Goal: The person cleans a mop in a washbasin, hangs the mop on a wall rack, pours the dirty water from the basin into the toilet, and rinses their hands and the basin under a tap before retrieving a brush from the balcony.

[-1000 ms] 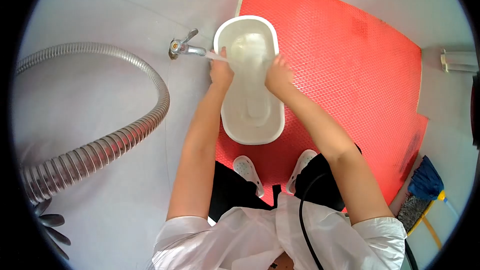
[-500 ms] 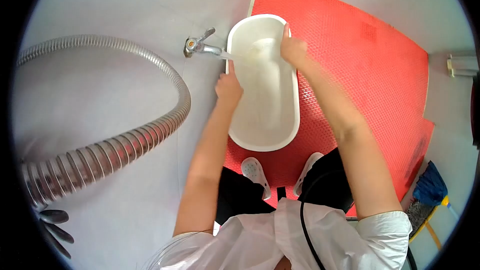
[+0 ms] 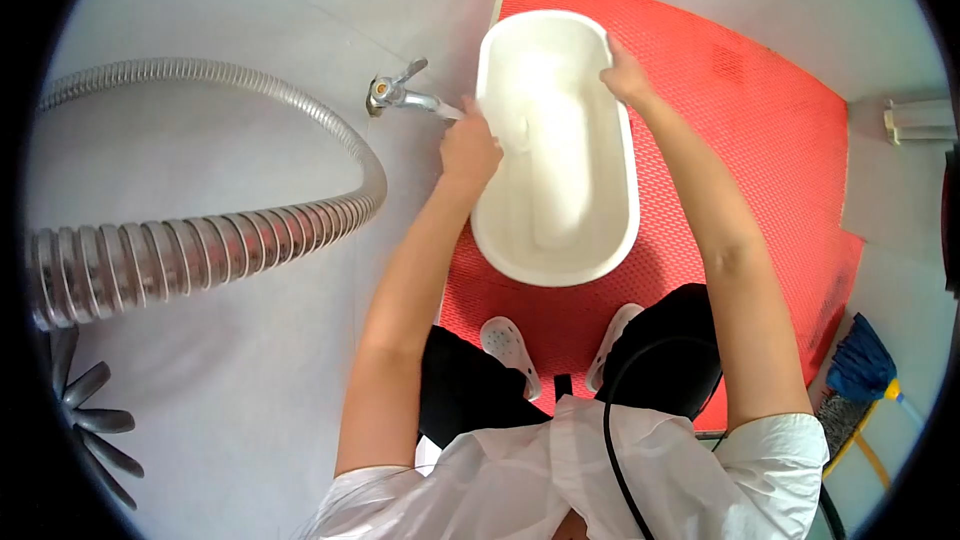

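A white oblong basin (image 3: 605,258) is tilted a little over the red mat, with some water showing inside it. My right hand (image 3: 627,78) grips its right rim near the top, fingers closed over the edge. On the opposite side my left hand (image 3: 470,148) is closed at the left rim, just under the mouth of the metal tap (image 3: 400,92). Water runs from the tap onto or past the fingers of that hand; the fingertips are partly hidden by the stream and the rim.
A red textured mat (image 3: 745,150) covers the floor. Ribbed flexible hose (image 3: 290,212) curves in from the left along the grey wall. Dark blades (image 3: 100,420) show at lower left. A blue mop head (image 3: 862,365) and a brush stand at right. White clogs (image 3: 508,345) are below the basin.
The basin has shifted right and slightly up, away from the tap, and both hands moved with it. The left hand's fingers have come nearer the tap's stream.
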The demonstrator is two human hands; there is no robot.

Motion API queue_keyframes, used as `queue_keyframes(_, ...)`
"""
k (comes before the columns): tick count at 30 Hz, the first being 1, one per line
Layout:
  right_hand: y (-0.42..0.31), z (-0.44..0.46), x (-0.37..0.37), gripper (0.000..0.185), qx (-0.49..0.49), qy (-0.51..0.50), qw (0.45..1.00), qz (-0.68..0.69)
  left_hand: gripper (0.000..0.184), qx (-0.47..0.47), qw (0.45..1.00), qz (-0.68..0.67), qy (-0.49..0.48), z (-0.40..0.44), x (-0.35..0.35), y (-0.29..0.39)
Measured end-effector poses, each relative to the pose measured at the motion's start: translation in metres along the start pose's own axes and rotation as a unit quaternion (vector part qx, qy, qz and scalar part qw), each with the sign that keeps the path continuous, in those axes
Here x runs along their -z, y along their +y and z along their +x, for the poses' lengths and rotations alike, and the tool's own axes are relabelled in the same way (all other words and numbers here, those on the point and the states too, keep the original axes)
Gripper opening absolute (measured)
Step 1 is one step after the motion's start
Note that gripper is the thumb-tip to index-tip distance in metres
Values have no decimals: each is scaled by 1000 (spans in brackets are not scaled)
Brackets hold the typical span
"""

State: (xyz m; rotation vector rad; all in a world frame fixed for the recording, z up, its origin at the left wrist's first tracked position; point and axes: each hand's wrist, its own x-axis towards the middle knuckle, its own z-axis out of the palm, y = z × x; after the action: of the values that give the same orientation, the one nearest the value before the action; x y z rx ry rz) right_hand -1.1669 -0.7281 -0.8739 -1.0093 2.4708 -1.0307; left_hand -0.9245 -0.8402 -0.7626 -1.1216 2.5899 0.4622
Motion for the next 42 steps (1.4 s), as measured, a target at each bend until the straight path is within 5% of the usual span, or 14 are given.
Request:
queue_keyframes(7, -87, -67, 45, 77, -35, 41, 999, 10, 43, 6, 978, -94, 186, 8, -65, -36)
queue_keyframes(16, -120, -12, 23, 72, 43, 49, 998, -15, 34, 30, 982, -103, 157, 30, -72, -63)
queue_keyframes(24, -27, -1, 31, 66, -69, 47, 996, 39, 28, -81, 992, -15, 96, 29, -28, -14)
queue_keyframes(28, 0, -20, 33, 66, -186, -41, 976, 104, 30, -86, 995, -24, 34, 16, -24, -4)
queue_keyframes(30, 4, -28, 30, 70, -98, -18, 991, 84, 29, -49, 998, -24, 22, 9, -29, -5)
queue_keyframes(34, -28, -43, 23, 75, -94, -47, 994, 6, 30, -29, 997, -36, 67, 13, -70, -29)
queue_keyframes(36, -52, -51, 18, 76, -219, -183, 953, -102, 29, -28, 993, -61, 101, 10, -76, -29)
queue_keyframes(37, -65, -65, 8, 69, -135, -151, 937, -286, 29, -24, 987, -84, 136, 8, -80, -31)
queue_keyframes(38, -65, -69, -10, 69, -140, -156, 936, -284, 29, -24, 988, -82, 129, 11, -85, -35)
queue_keyframes(40, -58, -79, -55, 60, 171, -20, 882, -438, 29, -17, 991, -43, 129, 20, -93, -44)
queue_keyframes(42, -68, -89, -90, 51, 202, -245, 866, -387, 28, -23, 987, -41, 155, 19, -102, -46)
